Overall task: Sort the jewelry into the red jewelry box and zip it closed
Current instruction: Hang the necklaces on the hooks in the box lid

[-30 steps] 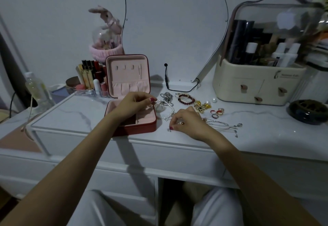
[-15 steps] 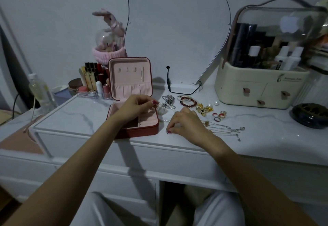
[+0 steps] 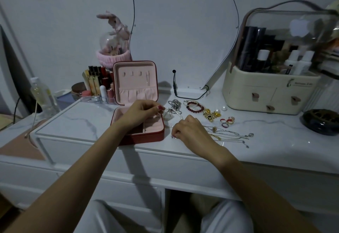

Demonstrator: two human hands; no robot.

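Stretching a thin pearl chain (image 3: pixel 171 118) between two hands, by the look of it, ready for the open box (image 3: pixel 136 117)

Left hand (image 3: pixel 142 112) over the box's right half, thumb and forefinger pinched at the box's right rim, apparently on one end of the chain; contact too small to confirm. Right hand (image 3: pixel 190 131) on the table (image 3: pixel 275 141) just right of the box's front corner, fingers curled, tips pinched at the table surface, probably on the other end; cannot tell for sure

To do well: lift both ends together, keep the chain slack enough not to snag the tangle (image 3: pixel 174 104) beyond the left fingertips, then lower into a tray compartment or hang from a lid hook

Rest of the jewelry to the right: bead bracelet (image 3: pixel 195 106) past the right hand, gold pieces (image 3: pixel 211 114) and rings (image 3: pixel 227 121) further right, fine necklaces (image 3: pixel 229 134) touching or just beside the right wrist. Box unzipped, lid upright, tray mostly hidden under the left hand
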